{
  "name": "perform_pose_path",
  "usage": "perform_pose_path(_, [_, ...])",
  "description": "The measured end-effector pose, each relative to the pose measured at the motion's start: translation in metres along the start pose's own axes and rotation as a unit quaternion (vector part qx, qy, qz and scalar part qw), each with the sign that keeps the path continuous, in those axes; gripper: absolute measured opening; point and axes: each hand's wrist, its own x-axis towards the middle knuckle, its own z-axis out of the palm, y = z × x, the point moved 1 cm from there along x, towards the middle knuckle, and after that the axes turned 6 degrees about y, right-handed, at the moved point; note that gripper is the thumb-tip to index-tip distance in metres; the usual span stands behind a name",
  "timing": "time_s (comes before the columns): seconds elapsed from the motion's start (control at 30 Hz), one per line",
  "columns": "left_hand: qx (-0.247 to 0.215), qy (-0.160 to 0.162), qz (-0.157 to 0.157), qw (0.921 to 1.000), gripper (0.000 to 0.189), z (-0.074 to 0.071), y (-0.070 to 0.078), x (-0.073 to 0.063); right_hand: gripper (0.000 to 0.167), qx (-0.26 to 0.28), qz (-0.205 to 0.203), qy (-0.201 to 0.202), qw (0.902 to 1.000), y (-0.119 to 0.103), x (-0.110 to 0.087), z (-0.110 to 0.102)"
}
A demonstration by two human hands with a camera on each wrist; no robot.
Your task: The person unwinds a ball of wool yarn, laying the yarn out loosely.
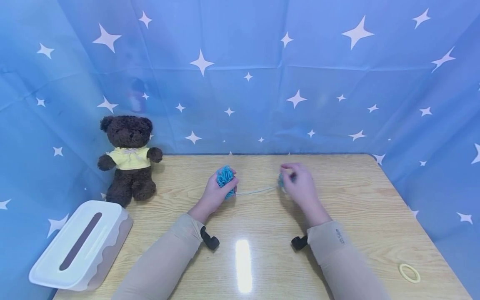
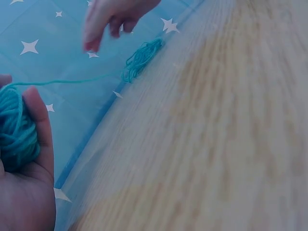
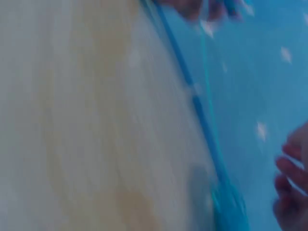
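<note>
My left hand (image 1: 213,195) grips a ball of turquoise yarn (image 1: 225,178), thumb and fingers wrapped round it. A single strand (image 1: 258,191) stretches from that ball to a loose bundle of the same yarn (image 2: 142,60) on the tabletop. Just above this bundle hovers my right hand (image 1: 301,185), and in the left wrist view a gap shows between its loosely bent fingers (image 2: 96,36) and the yarn. Nothing shows in its grasp. From the head, that hand partly covers the bundle. The right wrist view is blurred, with the bundle (image 3: 228,211) at its bottom edge.
A dark brown teddy bear (image 1: 129,133) in a yellow shirt sits at the back left of the wooden table (image 1: 360,200). In front of it stands a white box (image 1: 108,239) with a slotted lid. A pale yellow ring (image 1: 411,281) lies at the front right.
</note>
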Motion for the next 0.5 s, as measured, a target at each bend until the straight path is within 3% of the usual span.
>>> perform_pose_path(0.13, [-0.006,-0.001,0.0,1.0,0.05,0.0,0.0,0.0,0.044,0.053,-0.055,-0.135,0.9879,-0.031,-0.018,0.028])
perform_pose_path(0.23, [-0.007,-0.002,-0.005,1.0,0.051,0.0,0.0,-0.001,0.044,0.057,-0.072,-0.202,0.9751,-0.049,-0.03,0.044])
perform_pose_path(0.33, [-0.003,-0.002,-0.005,1.0,0.052,0.001,0.0,-0.001,0.036,0.046,-0.093,-0.221,0.9698,-0.059,-0.037,0.053])
perform_pose_path(0.5, [-0.001,0.002,0.003,1.0,0.05,0.001,0.0,0.0,0.021,0.039,-0.104,-0.21,0.9713,-0.061,-0.039,0.055])
